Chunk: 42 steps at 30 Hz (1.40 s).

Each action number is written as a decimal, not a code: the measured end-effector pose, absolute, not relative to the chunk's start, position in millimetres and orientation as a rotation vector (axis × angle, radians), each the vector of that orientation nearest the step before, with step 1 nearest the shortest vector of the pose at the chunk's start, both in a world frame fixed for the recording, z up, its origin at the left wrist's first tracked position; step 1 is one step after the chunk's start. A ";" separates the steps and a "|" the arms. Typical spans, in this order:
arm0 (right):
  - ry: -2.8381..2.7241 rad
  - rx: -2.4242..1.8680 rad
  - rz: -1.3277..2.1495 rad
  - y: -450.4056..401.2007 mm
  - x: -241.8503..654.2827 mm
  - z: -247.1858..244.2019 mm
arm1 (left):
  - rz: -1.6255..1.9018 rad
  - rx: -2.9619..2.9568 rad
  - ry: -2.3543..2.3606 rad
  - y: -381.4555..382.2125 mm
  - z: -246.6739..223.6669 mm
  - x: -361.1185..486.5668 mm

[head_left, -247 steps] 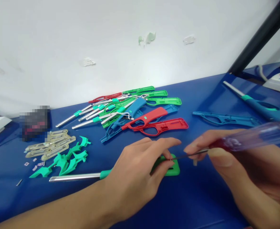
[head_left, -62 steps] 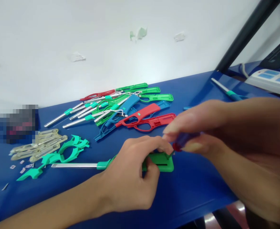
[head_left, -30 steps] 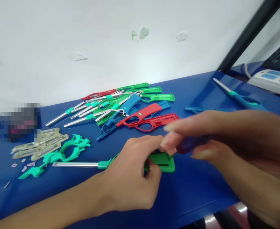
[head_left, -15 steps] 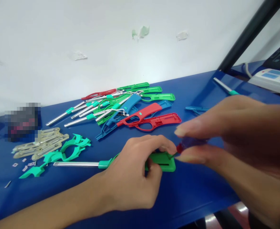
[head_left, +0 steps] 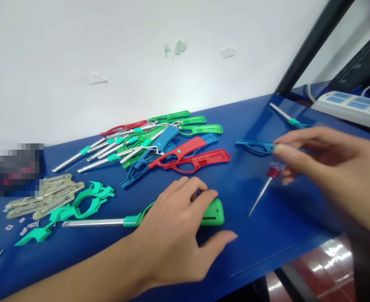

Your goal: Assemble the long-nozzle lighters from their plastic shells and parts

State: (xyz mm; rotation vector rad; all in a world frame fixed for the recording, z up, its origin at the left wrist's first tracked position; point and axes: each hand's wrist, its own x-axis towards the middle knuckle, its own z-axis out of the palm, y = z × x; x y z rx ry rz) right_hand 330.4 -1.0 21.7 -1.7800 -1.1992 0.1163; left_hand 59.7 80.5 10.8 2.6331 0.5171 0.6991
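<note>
My left hand point(head_left: 178, 230) lies over the handle of a green long-nosed lighter point(head_left: 218, 212) on the blue table, its thumb spread away from the handle and its fingers draped across it. The lighter's metal tube points left, with a teal collar at its base. Off to the right, my right hand point(head_left: 317, 167) grips a small screwdriver point(head_left: 273, 171) with a clear and red handle. The screwdriver's thin shaft slants down to the left, and its tip is apart from the lighter. My fingers partly hide its handle.
Behind my left hand lies a pile of lighter parts, including a red handle half point(head_left: 203, 160) and metal tubes point(head_left: 68, 161). Teal plastic pieces point(head_left: 87, 209) and translucent strips point(head_left: 51, 197) lie left. Blue lighter parts point(head_left: 255, 147) and a power strip point(head_left: 348, 105) are at right.
My right hand has drawn the screwdriver back from the green lighter's handle end, to the right. My left thumb has moved out from the handle. The view has shifted slightly.
</note>
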 end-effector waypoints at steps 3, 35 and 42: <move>-1.281 -1.856 0.207 4.0 322.6 14.4 | 0.736 2.853 0.457 77.8 6.2 58.6; -1.686 -1.333 0.085 -17.6 267.7 35.4 | 0.902 3.164 0.414 80.5 69.5 46.4; -2.006 -1.173 -0.078 -20.7 225.2 80.6 | 0.750 3.111 0.490 72.2 104.2 34.6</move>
